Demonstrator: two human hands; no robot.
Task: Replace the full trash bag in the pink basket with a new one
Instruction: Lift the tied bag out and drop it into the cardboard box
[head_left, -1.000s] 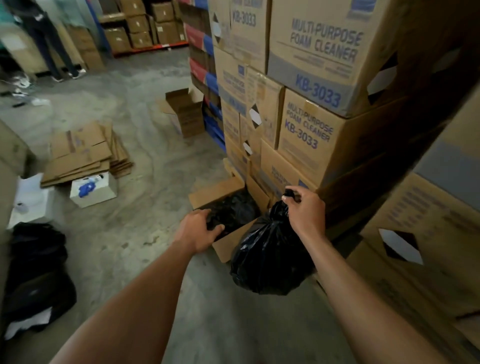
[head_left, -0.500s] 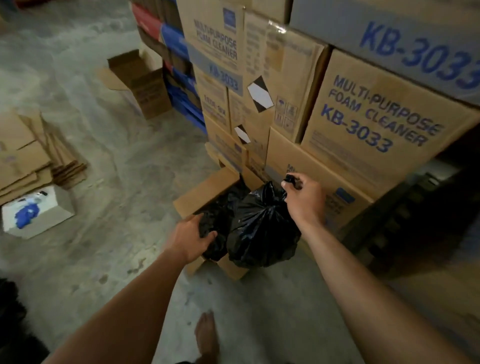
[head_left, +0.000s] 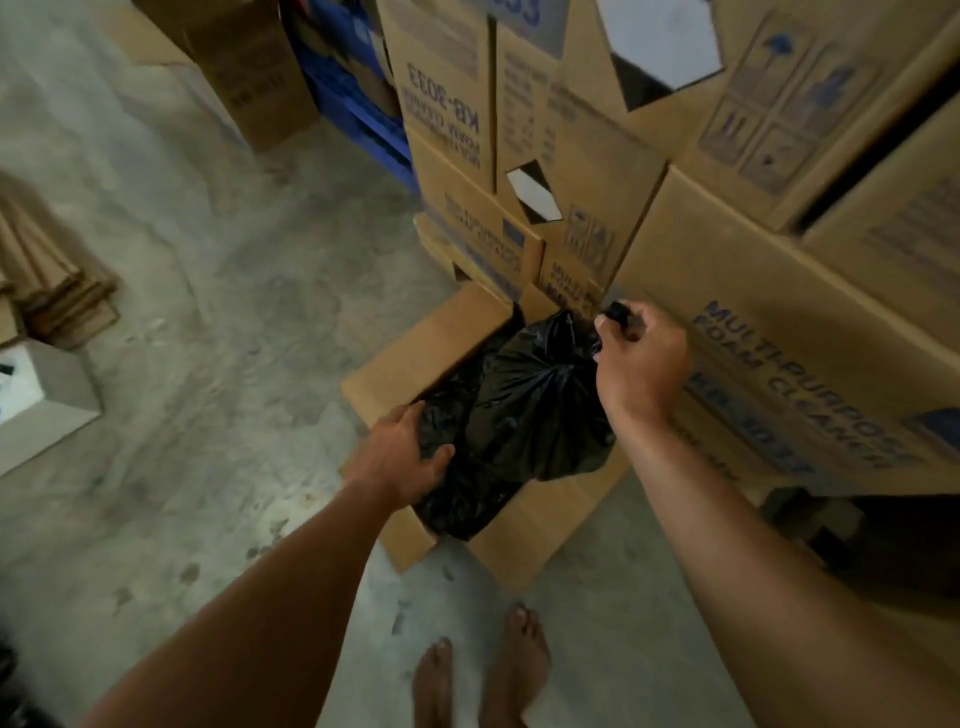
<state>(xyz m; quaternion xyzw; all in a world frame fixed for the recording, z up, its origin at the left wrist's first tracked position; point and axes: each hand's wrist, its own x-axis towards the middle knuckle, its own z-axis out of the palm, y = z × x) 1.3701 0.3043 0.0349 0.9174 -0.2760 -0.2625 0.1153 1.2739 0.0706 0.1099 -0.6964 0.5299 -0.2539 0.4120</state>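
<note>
A full black trash bag (head_left: 535, 400) hangs over an open cardboard box (head_left: 415, 358) on the floor, its lower part inside the box's mouth. My right hand (head_left: 639, 364) is shut on the bag's tied neck at the top. My left hand (head_left: 400, 457) presses on black plastic at the box's near left side; whether that is the same bag or another one in the box I cannot tell. The pink basket is not in view.
Tall stacks of foam cleaner cartons (head_left: 779, 322) rise right behind the box. A bare concrete floor (head_left: 208, 364) spreads to the left, with flattened cardboard (head_left: 57, 291) and a white box (head_left: 47, 400) at the left edge. My bare feet (head_left: 478, 680) stand just before the box.
I have stepped closer and the view has tilted down. The bag in my right hand has moved over the open box, and my left hand has gone onto the black plastic there.
</note>
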